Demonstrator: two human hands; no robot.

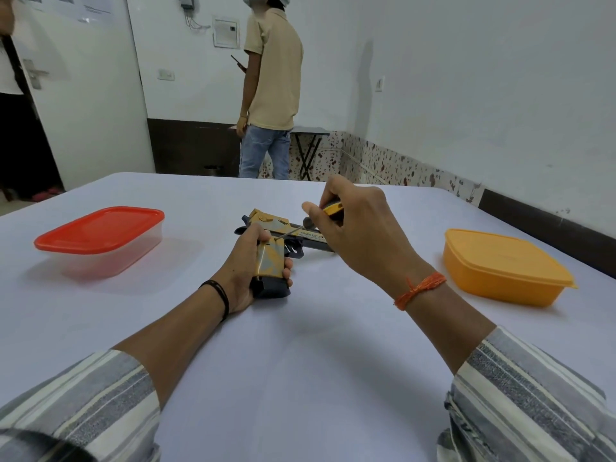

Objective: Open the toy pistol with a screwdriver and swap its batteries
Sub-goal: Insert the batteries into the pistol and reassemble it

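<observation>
Pistol (279, 235), flat on the table (300, 345) mid-unscrewing: left hand (248, 261) wrapped round its grip, right hand (353, 228) pinching the screwdriver (301, 225), tip on the grip's top; next, probably, steady turning until the cover loosens.

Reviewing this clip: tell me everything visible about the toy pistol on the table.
The toy pistol lies flat on its side on the table, barrel pointing right, grip toward the wearer. It looks plastic, orange-yellow with grey camouflage patches, a dark frame and trigger guard, a dark base on the grip, and small printed lettering along the slide. The left hand grips the handle. The screwdriver, held by the right hand, has its tip on the upper part of the grip.
</observation>
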